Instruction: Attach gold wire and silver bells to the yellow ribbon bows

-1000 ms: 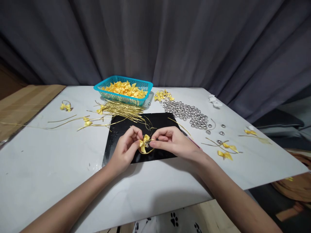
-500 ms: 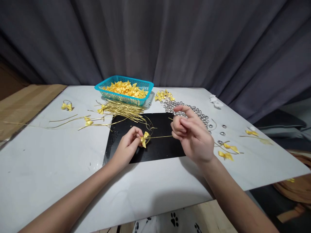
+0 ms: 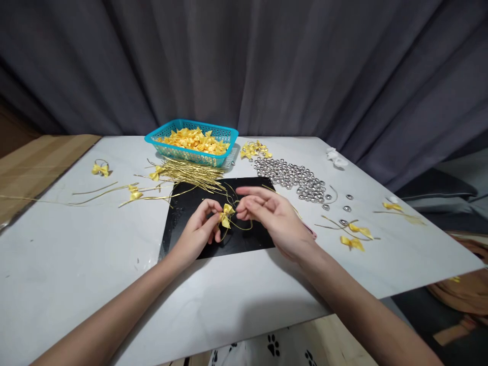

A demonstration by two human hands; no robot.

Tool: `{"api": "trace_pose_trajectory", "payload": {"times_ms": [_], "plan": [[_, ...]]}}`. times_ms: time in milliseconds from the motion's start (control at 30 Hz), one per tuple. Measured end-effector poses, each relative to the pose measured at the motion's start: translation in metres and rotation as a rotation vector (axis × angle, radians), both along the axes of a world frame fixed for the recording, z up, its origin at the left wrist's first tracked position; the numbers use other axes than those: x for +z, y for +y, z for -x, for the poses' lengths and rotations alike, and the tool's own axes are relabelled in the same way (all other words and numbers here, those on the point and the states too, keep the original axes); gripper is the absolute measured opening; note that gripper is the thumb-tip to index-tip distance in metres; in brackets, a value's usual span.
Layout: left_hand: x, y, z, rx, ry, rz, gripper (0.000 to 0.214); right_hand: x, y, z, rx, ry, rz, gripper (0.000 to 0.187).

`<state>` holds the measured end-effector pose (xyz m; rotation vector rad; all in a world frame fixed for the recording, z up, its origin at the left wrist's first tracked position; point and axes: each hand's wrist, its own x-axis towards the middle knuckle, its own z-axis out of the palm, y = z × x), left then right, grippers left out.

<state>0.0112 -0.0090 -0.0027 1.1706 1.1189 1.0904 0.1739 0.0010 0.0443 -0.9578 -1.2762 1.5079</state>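
Observation:
My left hand (image 3: 202, 226) pinches a small yellow ribbon bow (image 3: 226, 215) between thumb and fingertips, above a black mat (image 3: 213, 249). From the bow a thin gold cord (image 3: 244, 229) curves out in slack loops. Just to the right of the bow, my right hand (image 3: 276, 216) is closed at thumb and fingers on the cord, its index finger stretched leftward. The exact grip point on the cord is partly hidden by the fingers.
Behind the mat lie a pile of gold cords (image 3: 194, 173) and a blue basket (image 3: 152, 138) of yellow bows. Silver beads (image 3: 290, 175) spread at the back right. Loose bows with cords (image 3: 353, 243) lie to the right, others (image 3: 135, 195) to the left.
My right hand has moved left, close to the bow, and turned. The cord, pulled straight before, now hangs slack in loops. My left hand keeps its pinch on the bow.

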Motion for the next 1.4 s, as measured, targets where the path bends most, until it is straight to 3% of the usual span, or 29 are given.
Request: {"api": "trace_pose_trajectory", "payload": {"times_ms": [67,167,433,600,733,933,1200,1400], "plan": [[-0.001,0.0,0.0,0.013,0.019,-0.004,0.018,-0.005,-0.001,0.006,0.021,-0.004,0.115,0.017],[-0.004,0.001,0.001,0.06,0.05,-0.049,0.019,-0.015,-0.005,0.014,0.022,0.025,0.172,0.015],[0.001,0.004,0.001,0.144,-0.042,-0.002,0.026,-0.036,-0.004,0.022,-0.137,0.028,0.077,0.016],[-0.001,0.006,0.003,0.177,-0.18,0.144,0.035,-0.038,-0.002,0.022,-0.136,-0.008,0.109,0.018],[-0.002,0.007,0.005,0.178,-0.264,0.22,0.035,-0.042,-0.002,0.023,-0.137,-0.08,0.038,0.019],[0.001,0.005,0.007,0.143,-0.183,0.212,0.027,-0.043,-0.002,0.024,-0.156,-0.096,0.026,0.016],[0.001,0.003,0.003,0.077,-0.41,0.255,0.018,-0.042,-0.004,0.025,-0.151,-0.05,0.069,0.022],[0.001,0.002,0.002,0.049,-0.452,0.284,0.015,-0.038,-0.007,0.026,-0.192,-0.043,0.097,0.026]]}}
